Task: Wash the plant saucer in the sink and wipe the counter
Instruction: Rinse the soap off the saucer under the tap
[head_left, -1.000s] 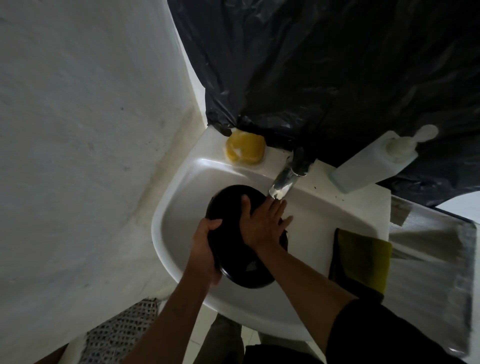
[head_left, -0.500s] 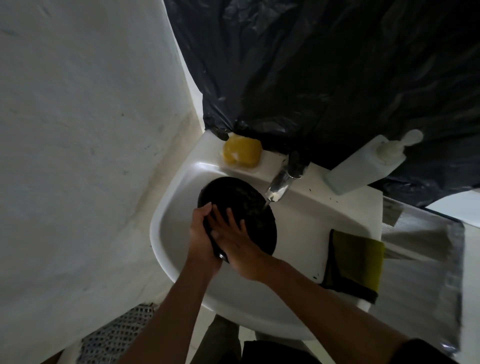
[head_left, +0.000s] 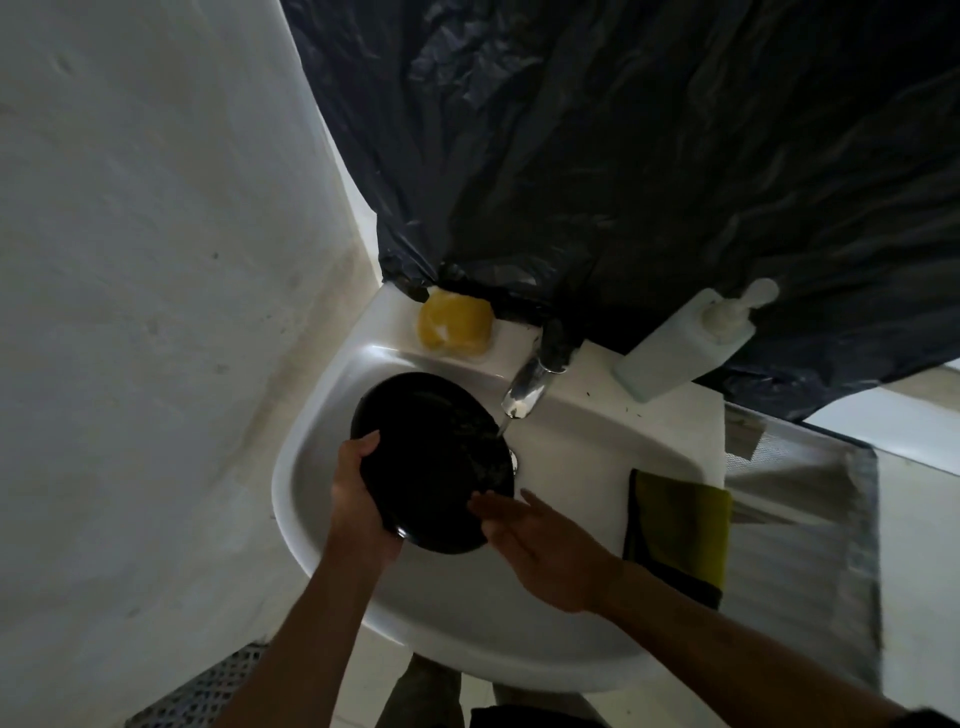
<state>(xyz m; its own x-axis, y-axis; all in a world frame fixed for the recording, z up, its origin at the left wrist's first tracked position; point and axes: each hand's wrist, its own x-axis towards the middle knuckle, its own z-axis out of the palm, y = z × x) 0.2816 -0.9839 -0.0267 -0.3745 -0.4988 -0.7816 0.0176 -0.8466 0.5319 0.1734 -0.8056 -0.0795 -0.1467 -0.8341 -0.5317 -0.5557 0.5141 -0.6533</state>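
Observation:
A round black plant saucer (head_left: 431, 457) is held tilted inside the white sink (head_left: 311, 452), under a thin stream of water from the chrome tap (head_left: 527, 389). My left hand (head_left: 361, 504) grips the saucer's left rim, thumb on its face. My right hand (head_left: 540, 545) is flat with straight fingers, its fingertips touching the saucer's lower right edge. A yellow-green cloth (head_left: 680, 525) lies folded on the sink's right ledge.
A yellow sponge (head_left: 456, 323) sits on the back left ledge and a white pump bottle (head_left: 685, 343) on the back right. Black plastic sheeting (head_left: 623, 156) hangs behind the sink. A grey ribbed surface (head_left: 810, 545) adjoins on the right, a white wall on the left.
My right hand slid off the saucer's face down to its lower right edge, uncovering the whole black surface. My left hand kept its grip on the rim.

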